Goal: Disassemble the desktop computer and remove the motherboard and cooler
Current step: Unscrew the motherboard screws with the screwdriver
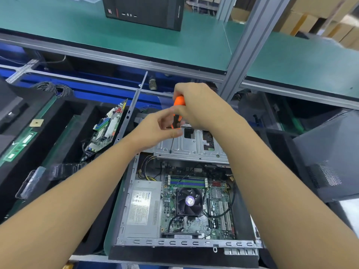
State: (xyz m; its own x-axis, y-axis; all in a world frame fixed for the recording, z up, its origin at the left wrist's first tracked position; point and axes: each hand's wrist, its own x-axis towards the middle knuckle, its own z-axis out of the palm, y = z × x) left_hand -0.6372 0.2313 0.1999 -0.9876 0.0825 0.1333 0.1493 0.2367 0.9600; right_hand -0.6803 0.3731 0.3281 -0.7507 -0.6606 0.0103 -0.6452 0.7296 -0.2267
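Observation:
An open desktop case [124, 193] lies flat before me. Inside it sit the green motherboard [196, 224], the black fan cooler [189, 201] and a grey power supply [142, 208]. A metal drive cage [194, 146] spans the case's far end. My right hand [198, 102] grips the orange handle of a screwdriver [177, 111] whose tip stands on the drive cage. My left hand [161, 127] pinches the screwdriver's black lower grip.
A removed motherboard [105, 129] leans in a black foam bin on the left, near memory sticks [17, 146]. A detached side panel [328, 158] stands at the right. Another black tower [143, 10] sits on the green shelf above. An aluminium post [242, 53] rises behind.

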